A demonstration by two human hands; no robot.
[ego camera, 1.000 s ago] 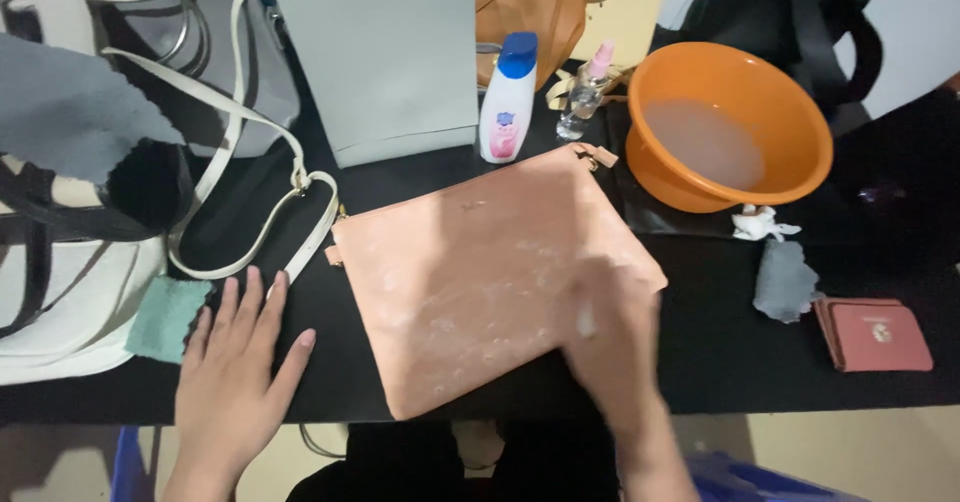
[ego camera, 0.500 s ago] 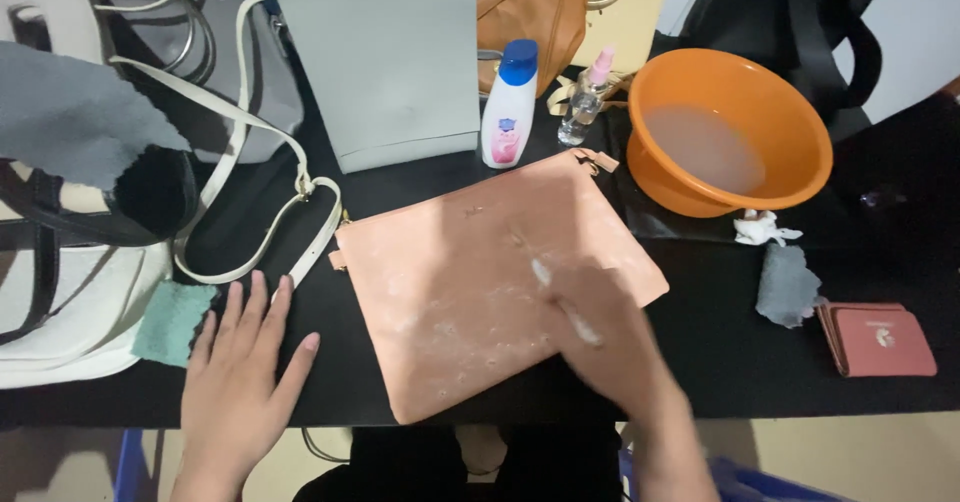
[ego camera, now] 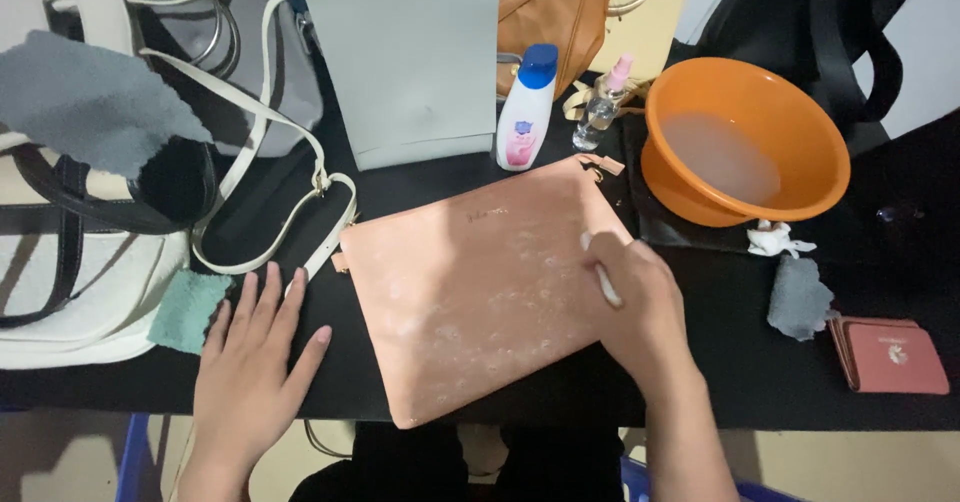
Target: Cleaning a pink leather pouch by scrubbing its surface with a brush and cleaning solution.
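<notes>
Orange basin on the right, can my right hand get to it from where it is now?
Probably yes. The right hand rests on the pink pouch, and only bare black table lies between it and the orange basin.

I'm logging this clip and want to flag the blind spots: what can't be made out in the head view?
- The head of the white tool: the right hand covers it.
- Right edge of the pink pouch: under that hand.
- The tan bag and black bag: cut off by the top edge.
- What the orange basin holds: only a cloudy liquid shows.
- The left hand rests flat on the table, holding nothing.
</notes>
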